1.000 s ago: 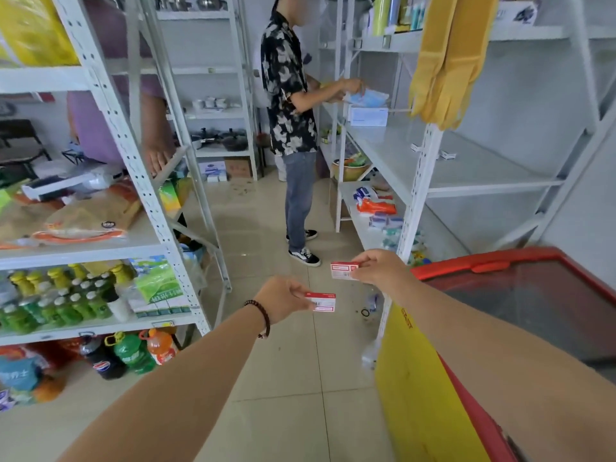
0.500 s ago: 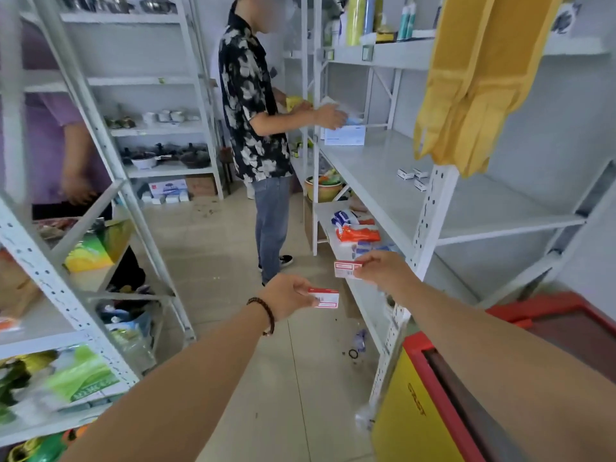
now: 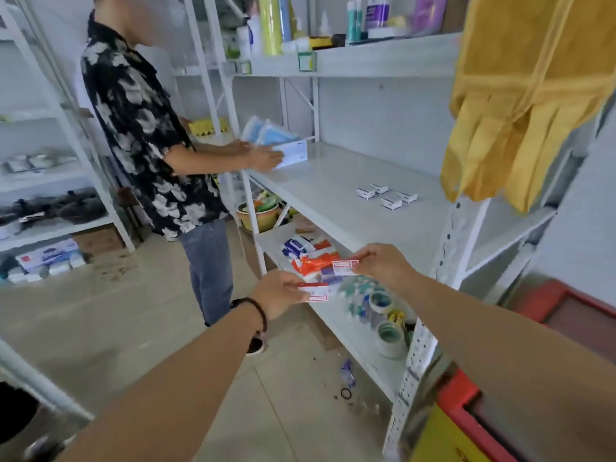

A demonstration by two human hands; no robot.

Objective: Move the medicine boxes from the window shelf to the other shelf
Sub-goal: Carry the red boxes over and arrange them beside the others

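Two pinch grips, seemingly, on boxes (image 3: pixel 313 291)

No legible text. Red-and-white boxes (image 3: pixel 313 292) (image 3: pixel 344 266) carry label panels, print too blurred to read. Small shelf boxes (image 3: pixel 386 195) at 1 o'clock: markings unreadable.

White painted metal shelf (image 3: pixel 333 191), smooth and faintly glossy, carrying small cardboard medicine boxes (image 3: pixel 386 196). Above its right post hangs matt yellow cloth (image 3: pixel 520 105); below the shelf, a pale tiled floor (image 3: pixel 133 328) with a dull sheen.
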